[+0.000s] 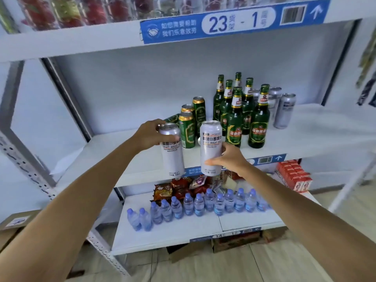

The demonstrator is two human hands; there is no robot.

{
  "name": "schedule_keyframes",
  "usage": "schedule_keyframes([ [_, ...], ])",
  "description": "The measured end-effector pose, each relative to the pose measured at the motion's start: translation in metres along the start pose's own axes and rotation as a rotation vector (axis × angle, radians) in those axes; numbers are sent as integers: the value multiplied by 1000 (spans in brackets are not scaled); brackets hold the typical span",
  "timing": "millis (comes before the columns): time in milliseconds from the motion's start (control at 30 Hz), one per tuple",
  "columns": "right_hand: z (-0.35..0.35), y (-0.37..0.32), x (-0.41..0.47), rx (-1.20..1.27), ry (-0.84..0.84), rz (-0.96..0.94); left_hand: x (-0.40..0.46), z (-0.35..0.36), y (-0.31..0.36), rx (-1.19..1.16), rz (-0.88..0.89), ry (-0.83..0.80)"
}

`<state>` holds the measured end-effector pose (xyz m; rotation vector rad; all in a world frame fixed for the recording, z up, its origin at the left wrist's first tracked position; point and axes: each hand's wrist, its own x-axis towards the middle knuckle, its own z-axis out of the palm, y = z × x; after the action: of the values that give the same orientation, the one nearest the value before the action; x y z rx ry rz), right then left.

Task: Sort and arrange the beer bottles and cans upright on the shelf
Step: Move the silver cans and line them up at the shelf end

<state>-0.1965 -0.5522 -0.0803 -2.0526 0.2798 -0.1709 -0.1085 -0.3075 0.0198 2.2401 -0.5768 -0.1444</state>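
Observation:
My left hand [149, 135] grips the top of a tall white wheat-beer can [173, 155], held upright in front of the middle shelf [317, 139]. My right hand [230, 159] holds a second white can [210, 147] by its lower side, just right of the first. Behind them on the shelf stand three green cans [188, 131], and one green can [173, 118] lies on its side. Several green beer bottles [236, 117] stand upright in a cluster to the right. Further right stand silver-white cans [284, 112].
The shelf below carries a row of small water bottles [199, 204], snack packets [179, 188] and red cartons [295, 176]. The top shelf holds clear jars [67, 11] behind a blue sign [234, 21]. A metal upright [24, 159] stands at left, cardboard boxes [14, 222] on the floor.

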Motion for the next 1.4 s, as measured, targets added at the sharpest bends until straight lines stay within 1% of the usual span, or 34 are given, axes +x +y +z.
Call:
schedule_keyframes([
  [133,-63,33,-19,-27,47,6,6,59,48,0,55,-56],
  [267,-138,73,-18,-69,84,43,28,126,106,39,81,-92],
  [500,-260,137,4,-133,110,67,82,220,189,-4,62,-122],
  [667,-316,167,32,-159,139,96,123,267,223,-25,11,-176],
  [833,-343,187,74,-141,152,108,170,304,236,51,14,-198],
  [933,-346,195,98,-127,186,111,196,322,241,54,19,-192],
  [1067,-344,205,124,-128,169,126,225,341,237,84,6,-184],
  [1267,-336,216,152,-187,134,116,247,352,229,103,-14,-233],
  [1400,-333,223,160,-173,128,125,251,350,226,97,-18,-262],
])
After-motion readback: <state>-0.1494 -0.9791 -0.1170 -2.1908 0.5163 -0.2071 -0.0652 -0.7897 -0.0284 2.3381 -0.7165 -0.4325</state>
